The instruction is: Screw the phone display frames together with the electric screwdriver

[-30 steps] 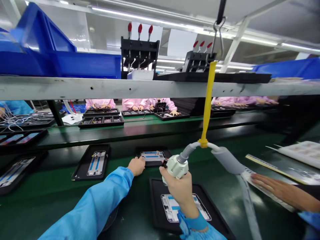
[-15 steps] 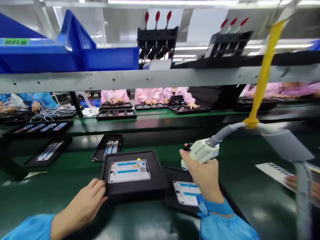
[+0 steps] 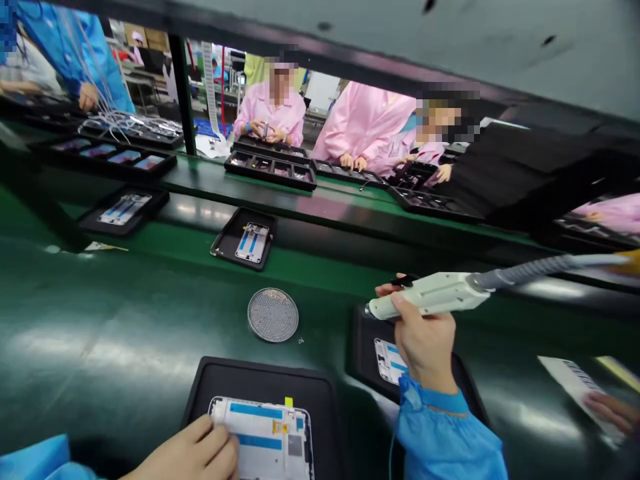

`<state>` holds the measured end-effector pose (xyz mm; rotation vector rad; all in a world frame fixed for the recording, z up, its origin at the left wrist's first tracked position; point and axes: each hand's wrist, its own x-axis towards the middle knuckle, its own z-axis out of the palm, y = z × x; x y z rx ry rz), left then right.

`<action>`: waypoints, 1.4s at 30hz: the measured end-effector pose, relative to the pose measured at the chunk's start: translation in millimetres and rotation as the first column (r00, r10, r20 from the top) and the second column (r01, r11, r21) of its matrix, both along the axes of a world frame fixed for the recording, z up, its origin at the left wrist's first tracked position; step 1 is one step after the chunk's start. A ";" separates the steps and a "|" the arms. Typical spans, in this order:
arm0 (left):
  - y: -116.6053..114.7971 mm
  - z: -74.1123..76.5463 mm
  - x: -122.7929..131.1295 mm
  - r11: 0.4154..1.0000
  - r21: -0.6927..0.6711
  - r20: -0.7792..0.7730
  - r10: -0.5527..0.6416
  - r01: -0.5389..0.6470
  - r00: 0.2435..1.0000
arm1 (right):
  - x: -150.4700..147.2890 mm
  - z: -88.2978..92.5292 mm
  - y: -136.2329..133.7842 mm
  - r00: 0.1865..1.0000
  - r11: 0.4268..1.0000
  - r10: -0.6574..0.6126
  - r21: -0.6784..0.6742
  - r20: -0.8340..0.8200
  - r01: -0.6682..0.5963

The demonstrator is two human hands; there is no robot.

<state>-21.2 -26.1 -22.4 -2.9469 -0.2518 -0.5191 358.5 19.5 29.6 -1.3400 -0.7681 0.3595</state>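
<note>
My right hand (image 3: pixel 425 340) is wrapped around a pale green air gun (image 3: pixel 440 293), whose metal tip points left and whose grey hose runs off to the right. Under that wrist lies a black tray (image 3: pixel 367 357) with a phone frame (image 3: pixel 387 360) partly hidden by my sleeve. At the bottom, my left hand (image 3: pixel 200 453) has its curled fingers on the left edge of another phone frame (image 3: pixel 273 427). This silver frame, with blue strips and a yellow tab, rests in a black tray (image 3: pixel 250 373). The fingertips' underside is hidden.
A round, dimpled screw dish (image 3: pixel 273 315) stands behind the near tray. Farther back are trays with phone frames (image 3: pixel 253 243) (image 3: pixel 125 209). A metal shelf beam (image 3: pixel 350 27) crosses above. Co-workers in pink (image 3: pixel 275 107) sit opposite; another person's hand (image 3: pixel 610 407) holds a paper at right.
The near tray has come closer to me, revealing the screw dish. My left hand has moved from the tray's edge onto the phone frame. My view has tipped downward; the air gun stays in my right hand.
</note>
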 end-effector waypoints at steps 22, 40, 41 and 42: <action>47.4 -17.9 48.5 0.959 -0.268 0.120 -0.065 0.095 0.991 | -98.6 -13.5 49.7 0.921 0.927 0.354 -0.073 -0.163 -0.369; 52.7 -13.6 47.2 0.959 -0.269 0.087 -0.068 0.089 0.994 | -99.0 -15.6 50.0 0.926 0.935 0.326 -0.079 -0.193 -0.345; 52.6 -13.4 47.0 0.960 -0.264 0.085 -0.067 0.088 0.994 | -99.3 -15.7 50.3 0.925 0.935 0.327 -0.074 -0.192 -0.346; 52.5 -13.0 46.7 0.962 -0.259 0.083 -0.066 0.085 0.994 | -99.6 -15.9 50.7 0.925 0.935 0.330 -0.068 -0.190 -0.348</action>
